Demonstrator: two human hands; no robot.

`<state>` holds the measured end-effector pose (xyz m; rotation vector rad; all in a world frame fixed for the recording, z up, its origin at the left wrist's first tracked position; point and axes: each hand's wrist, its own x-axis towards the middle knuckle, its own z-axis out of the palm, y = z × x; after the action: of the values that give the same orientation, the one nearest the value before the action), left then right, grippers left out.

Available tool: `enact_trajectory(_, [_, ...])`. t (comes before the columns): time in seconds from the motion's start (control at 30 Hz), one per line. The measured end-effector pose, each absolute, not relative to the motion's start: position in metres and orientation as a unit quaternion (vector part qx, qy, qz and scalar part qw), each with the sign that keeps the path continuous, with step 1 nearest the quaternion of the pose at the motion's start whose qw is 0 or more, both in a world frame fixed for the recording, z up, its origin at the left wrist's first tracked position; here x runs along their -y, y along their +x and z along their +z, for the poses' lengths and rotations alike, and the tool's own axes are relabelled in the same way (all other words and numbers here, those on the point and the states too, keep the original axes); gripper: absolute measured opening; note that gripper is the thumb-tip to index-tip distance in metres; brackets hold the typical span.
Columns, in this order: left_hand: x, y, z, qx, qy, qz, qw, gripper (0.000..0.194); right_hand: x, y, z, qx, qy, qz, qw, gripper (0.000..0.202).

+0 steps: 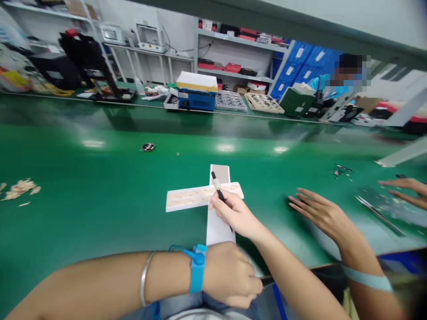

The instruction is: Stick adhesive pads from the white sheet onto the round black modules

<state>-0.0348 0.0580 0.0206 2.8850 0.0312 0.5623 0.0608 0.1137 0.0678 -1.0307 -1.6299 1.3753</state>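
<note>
My right hand (238, 213) grips a slim black pen-like tool (216, 181) with a pale middle section, its black end pointing up. Beneath it, a white strip (187, 198) with rows of small coloured marks lies crosswise over a longer white strip (219, 172) with a grey end. My left hand (230, 275), wearing a blue wrist strap, is closed at the table's near edge, below the long strip; what its curled fingers hold, if anything, is hidden.
Another person's hands (325, 215) are at the right, near metal tweezers (380, 215) and a clear bag. Pale scraps (22, 189) lie far left on the green table (100, 178); a small round dark item (148, 146) lies further back. Trays and a blue box (196, 98) line the back.
</note>
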Motion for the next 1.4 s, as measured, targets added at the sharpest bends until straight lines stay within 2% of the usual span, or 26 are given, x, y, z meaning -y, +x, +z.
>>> enact_trajectory(0.13, [-0.059, -0.039, 0.019, -0.009, 0.974, 0.207, 0.091, 0.018, -0.107, 0.078, 0.067, 0.614, -0.427, 0.528, 0.404, 0.039])
enact_trajectory(0.3, [-0.064, -0.045, 0.032, -0.024, 0.977, 0.211, 0.012, 0.023, -0.097, 0.105, 0.084, 0.627, -0.532, 0.366, 0.436, 0.027])
enact_trajectory(0.43, [-0.076, -0.063, 0.054, -0.118, 0.973, 0.195, -0.028, 0.014, -0.081, 0.136, 0.086, 0.645, -0.660, 0.163, 0.349, 0.024])
enact_trajectory(0.53, [-0.087, -0.084, 0.062, -0.211, 0.962, 0.173, -0.013, 0.009, -0.070, 0.179, 0.080, 0.578, -0.759, 0.049, 0.296, 0.041])
enact_trajectory(0.6, [-0.094, -0.098, 0.060, -0.259, 0.949, 0.173, 0.038, 0.017, -0.068, 0.210, 0.074, 0.516, -0.816, 0.019, 0.259, 0.052])
enact_trajectory(0.7, [-0.107, -0.110, 0.053, -0.308, 0.928, 0.174, 0.116, 0.047, -0.071, 0.243, 0.066, 0.478, -0.857, 0.030, 0.192, 0.063])
enact_trajectory(0.77, [-0.114, -0.112, 0.048, -0.319, 0.922, 0.162, 0.145, 0.058, -0.075, 0.253, 0.061, 0.488, -0.854, 0.052, 0.172, 0.058])
enact_trajectory(0.87, [-0.119, -0.111, 0.046, -0.326, 0.917, 0.152, 0.170, 0.056, -0.079, 0.250, 0.057, 0.504, -0.843, 0.073, 0.171, 0.046])
enact_trajectory(0.97, [-0.118, -0.108, 0.046, -0.339, 0.910, 0.152, 0.184, 0.055, -0.075, 0.235, 0.056, 0.527, -0.826, 0.097, 0.175, 0.044])
enact_trajectory(1.13, [-0.113, -0.106, 0.042, -0.352, 0.907, 0.162, 0.168, 0.053, -0.052, 0.179, 0.058, 0.614, -0.729, 0.228, 0.197, 0.039])
enact_trajectory(1.23, [-0.111, -0.106, 0.040, -0.350, 0.908, 0.175, 0.149, 0.048, -0.033, 0.131, 0.060, 0.654, -0.681, 0.278, 0.176, 0.033])
enact_trajectory(1.33, [-0.108, -0.105, 0.041, -0.343, 0.909, 0.191, 0.141, 0.042, -0.016, 0.090, 0.064, 0.667, -0.692, 0.238, 0.136, 0.039])
enact_trajectory(1.4, [-0.107, -0.104, 0.042, -0.343, 0.908, 0.194, 0.144, 0.039, -0.011, 0.079, 0.069, 0.673, -0.684, 0.242, 0.147, 0.048])
